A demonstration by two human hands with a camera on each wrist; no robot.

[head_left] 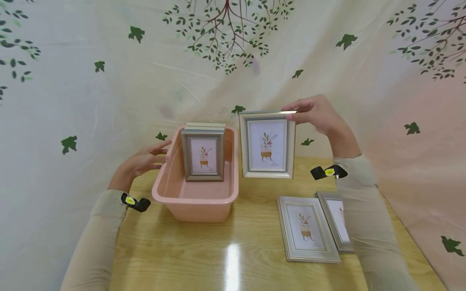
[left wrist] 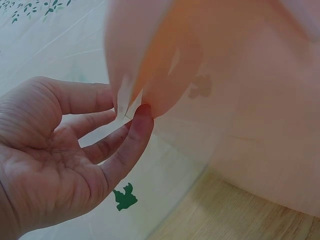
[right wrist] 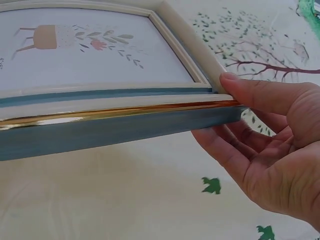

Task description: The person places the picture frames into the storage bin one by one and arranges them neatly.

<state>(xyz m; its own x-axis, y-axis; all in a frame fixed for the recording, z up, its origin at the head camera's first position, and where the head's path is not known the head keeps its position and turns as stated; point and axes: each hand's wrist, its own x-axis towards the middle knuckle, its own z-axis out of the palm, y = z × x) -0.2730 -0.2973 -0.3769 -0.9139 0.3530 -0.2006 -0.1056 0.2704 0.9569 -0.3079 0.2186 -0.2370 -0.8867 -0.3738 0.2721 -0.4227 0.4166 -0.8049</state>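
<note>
At its top right corner, my right hand (head_left: pixel 316 115) pinches an upright picture frame (head_left: pixel 244 147) with a cream and blue-grey border and a potted-flower print. The right wrist view shows the thumb on the front of this frame (right wrist: pixel 50 142) and the fingers behind its blue-grey edge. It is held up to the right of a pink plastic basin (head_left: pixel 198 212). My left hand (head_left: pixel 145 159) grips the basin's left rim between thumb and fingers, close up in the left wrist view. Inside the basin, a grey-brown picture frame (head_left: pixel 204 178) stands upright before several others (head_left: pixel 205 126).
On the wooden table (head_left: pixel 174 258) at right lie a silvery picture frame (head_left: pixel 313 256) and a grey picture frame (head_left: pixel 340 240), the latter partly hidden by my right sleeve. A pale cloth (head_left: pixel 120 81) with leaf prints hangs behind the table.
</note>
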